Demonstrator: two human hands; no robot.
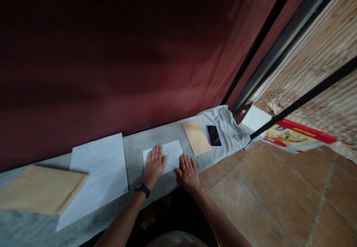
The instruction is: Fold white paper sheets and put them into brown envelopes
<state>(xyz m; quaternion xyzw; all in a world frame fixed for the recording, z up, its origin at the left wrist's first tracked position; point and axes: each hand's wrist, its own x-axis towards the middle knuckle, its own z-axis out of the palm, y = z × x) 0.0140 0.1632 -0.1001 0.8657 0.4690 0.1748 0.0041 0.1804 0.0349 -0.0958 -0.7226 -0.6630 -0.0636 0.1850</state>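
Observation:
A small white sheet of paper (pixel 170 151) lies on the grey cloth-covered surface in front of me. My left hand (pixel 155 165) rests flat on its left part, fingers stretched out; a dark band circles that wrist. At the sheet's right edge my right hand (pixel 188 172) lies flat with its fingers spread. Just beyond the right hand is a brown envelope (pixel 196 137), and beside it a phone (pixel 214 135) with a dark screen. Whether the sheet is folded or a single layer I cannot tell.
Larger white paper (pixel 103 169) lies to the left, partly under a stack of big brown envelopes (pixel 44 189). A dark red wall (pixel 139 72) rises behind the grey cloth (pixel 136 139). Black metal bars (pixel 256 46) stand at the right, with a red-and-yellow box (pixel 298 133) on the tiled floor (pixel 251 187).

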